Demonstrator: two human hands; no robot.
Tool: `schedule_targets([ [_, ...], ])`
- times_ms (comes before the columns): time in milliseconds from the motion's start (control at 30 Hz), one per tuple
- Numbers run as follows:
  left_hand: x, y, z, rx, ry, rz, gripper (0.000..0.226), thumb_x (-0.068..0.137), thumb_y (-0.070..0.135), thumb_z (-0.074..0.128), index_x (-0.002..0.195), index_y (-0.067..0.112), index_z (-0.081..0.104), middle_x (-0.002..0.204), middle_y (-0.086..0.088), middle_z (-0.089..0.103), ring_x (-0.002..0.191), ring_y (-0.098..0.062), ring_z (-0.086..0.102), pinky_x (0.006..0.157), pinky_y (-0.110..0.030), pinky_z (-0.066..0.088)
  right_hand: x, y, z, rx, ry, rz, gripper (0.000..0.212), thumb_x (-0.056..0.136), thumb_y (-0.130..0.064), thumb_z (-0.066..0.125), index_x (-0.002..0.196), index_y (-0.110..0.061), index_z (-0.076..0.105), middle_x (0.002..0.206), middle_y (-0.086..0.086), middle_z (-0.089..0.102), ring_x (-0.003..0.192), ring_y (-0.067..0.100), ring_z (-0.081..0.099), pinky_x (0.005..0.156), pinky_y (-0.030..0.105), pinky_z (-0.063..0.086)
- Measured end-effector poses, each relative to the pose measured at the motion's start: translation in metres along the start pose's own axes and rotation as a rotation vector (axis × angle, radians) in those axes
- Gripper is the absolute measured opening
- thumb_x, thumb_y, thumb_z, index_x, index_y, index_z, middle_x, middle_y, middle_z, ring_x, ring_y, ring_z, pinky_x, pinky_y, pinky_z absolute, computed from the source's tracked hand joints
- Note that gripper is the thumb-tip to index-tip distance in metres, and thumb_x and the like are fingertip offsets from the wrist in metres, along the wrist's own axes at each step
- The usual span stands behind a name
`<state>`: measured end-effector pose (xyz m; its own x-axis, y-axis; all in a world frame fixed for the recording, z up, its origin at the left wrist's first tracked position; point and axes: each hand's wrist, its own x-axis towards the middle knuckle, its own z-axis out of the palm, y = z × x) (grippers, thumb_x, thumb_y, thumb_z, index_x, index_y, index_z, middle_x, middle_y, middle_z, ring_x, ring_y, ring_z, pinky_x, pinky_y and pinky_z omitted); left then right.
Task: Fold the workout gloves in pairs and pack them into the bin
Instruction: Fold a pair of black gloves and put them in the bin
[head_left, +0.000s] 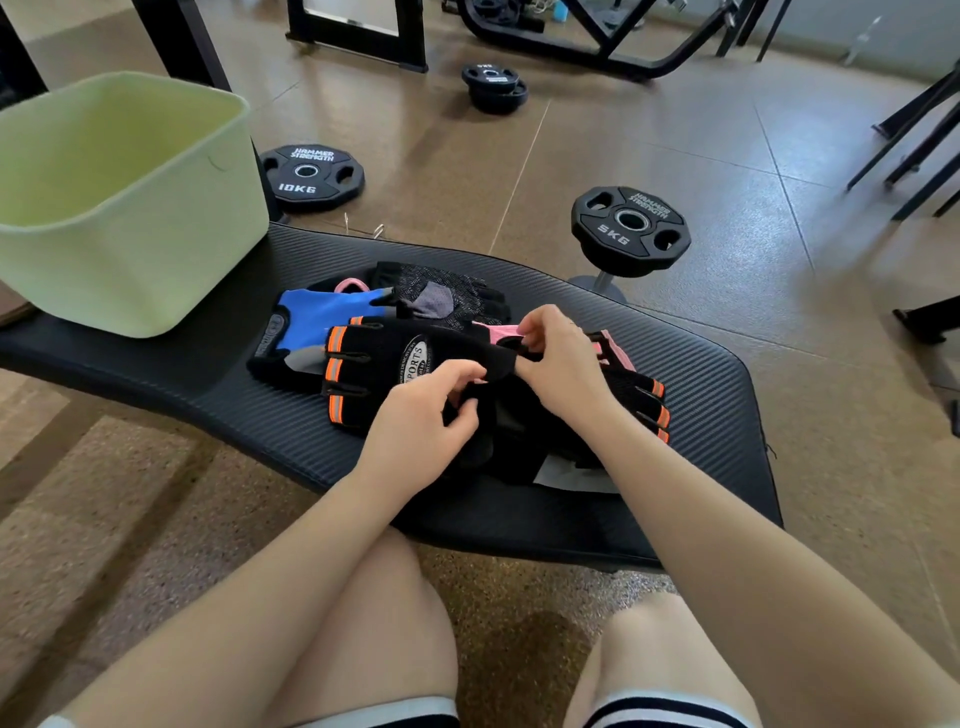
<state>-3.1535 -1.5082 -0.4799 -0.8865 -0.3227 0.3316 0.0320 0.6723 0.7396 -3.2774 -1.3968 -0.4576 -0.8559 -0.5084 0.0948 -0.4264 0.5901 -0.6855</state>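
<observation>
Head view: both hands pinch the cuff end of the orange-trimmed glove. The left hand has its grip closed on the near edge, the right hand on the far edge. Its mate lies under the right wrist on the counter, beside the blue glove, grey glove and pink glove. The bin stands empty, far left. Overlapping gloves may drag along and spoil the pairing.

Bare forearms, sleeveless; dark shorts (white-striped hems); no rings on hands.
</observation>
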Motion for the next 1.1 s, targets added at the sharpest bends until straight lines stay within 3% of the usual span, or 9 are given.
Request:
schedule_targets([
  [133,-0.002,-0.005,0.000,-0.011,-0.060,0.027,0.031,0.075,0.022,0.057,0.104,0.015,0.063,0.096,0.008,0.068,0.083,-0.004,0.057,0.081,-0.021,0.044,-0.023,0.001,-0.020,-0.125,0.093,-0.217,0.024,0.072,-0.009,0.067,0.096,-0.011,0.061,0.106,0.006,0.056,0.099,0.017,0.047,0.087,0.022,0.032],
  [200,-0.002,-0.005,0.000,-0.015,-0.061,0.024,0.030,0.075,0.024,0.058,0.103,0.015,0.064,0.096,0.006,0.069,0.083,-0.004,0.057,0.081,-0.025,0.045,-0.045,0.002,-0.027,-0.150,0.051,-0.381,0.011,0.075,-0.019,0.064,0.083,-0.012,0.064,0.092,0.003,0.060,0.088,0.016,0.051,0.081,0.030,0.041],
  [300,-0.003,-0.006,0.000,-0.032,-0.052,-0.007,0.026,0.074,0.026,0.060,0.097,0.015,0.064,0.096,0.010,0.068,0.083,-0.006,0.060,0.079,-0.026,0.046,-0.073,0.013,-0.019,-0.415,-0.053,-0.530,0.027,0.074,-0.040,0.055,0.085,-0.018,0.066,0.088,0.000,0.064,0.078,0.022,0.059,0.070,0.032,0.049],
  [467,-0.006,-0.002,0.002,-0.039,-0.017,-0.015,0.022,0.075,0.028,0.059,0.091,0.016,0.067,0.091,0.009,0.069,0.080,-0.005,0.059,0.071,-0.016,0.045,-0.077,0.015,-0.002,-0.529,0.058,-0.563,0.023,0.079,-0.032,0.051,0.087,-0.016,0.065,0.079,0.000,0.064,0.069,0.023,0.062,0.057,0.029,0.051],
  [567,-0.006,0.002,0.002,0.017,0.023,-0.005,0.032,0.076,0.036,0.052,0.094,0.016,0.069,0.081,0.003,0.070,0.070,-0.010,0.060,0.068,-0.021,0.046,-0.070,0.003,0.000,-0.456,0.127,-0.512,0.020,0.081,-0.023,0.048,0.078,-0.011,0.064,0.074,0.004,0.062,0.064,0.024,0.062,0.049,0.029,0.050],
  [700,-0.004,0.005,0.003,0.064,0.051,0.000,0.025,0.075,0.024,0.060,0.095,0.013,0.071,0.079,-0.001,0.071,0.061,0.001,0.044,0.064,-0.016,0.042,-0.068,0.003,0.014,-0.506,0.122,-0.478,0.022,0.081,-0.024,0.047,0.068,-0.012,0.062,0.067,0.004,0.057,0.053,0.024,0.058,0.038,0.028,0.042],
  [800,-0.005,0.001,0.002,0.039,0.002,0.069,0.024,0.077,0.026,0.060,0.092,0.011,0.070,0.092,0.000,0.073,0.078,0.002,0.051,0.070,-0.013,0.043,-0.069,0.013,0.017,-0.375,0.050,-0.436,0.026,0.083,-0.025,0.047,0.078,-0.011,0.068,0.075,0.004,0.062,0.058,0.025,0.060,0.044,0.027,0.047],
  [967,-0.004,-0.010,0.000,-0.013,-0.079,0.097,0.025,0.081,0.027,0.055,0.092,0.013,0.073,0.102,0.001,0.071,0.096,-0.004,0.060,0.091,-0.018,0.045,-0.076,0.022,-0.004,-0.121,-0.114,-0.382,0.023,0.082,-0.010,0.055,0.104,-0.011,0.064,0.094,0.004,0.070,0.086,0.018,0.066,0.078,0.029,0.049],
  [1100,-0.001,-0.014,0.001,-0.007,-0.123,0.119,0.021,0.081,0.013,0.057,0.095,0.009,0.072,0.109,-0.003,0.068,0.105,-0.003,0.054,0.096,-0.008,0.037,-0.076,0.020,-0.010,-0.251,-0.223,-0.423,0.027,0.074,-0.025,0.067,0.099,-0.018,0.060,0.103,0.001,0.061,0.084,0.017,0.060,0.075,0.024,0.045],
])
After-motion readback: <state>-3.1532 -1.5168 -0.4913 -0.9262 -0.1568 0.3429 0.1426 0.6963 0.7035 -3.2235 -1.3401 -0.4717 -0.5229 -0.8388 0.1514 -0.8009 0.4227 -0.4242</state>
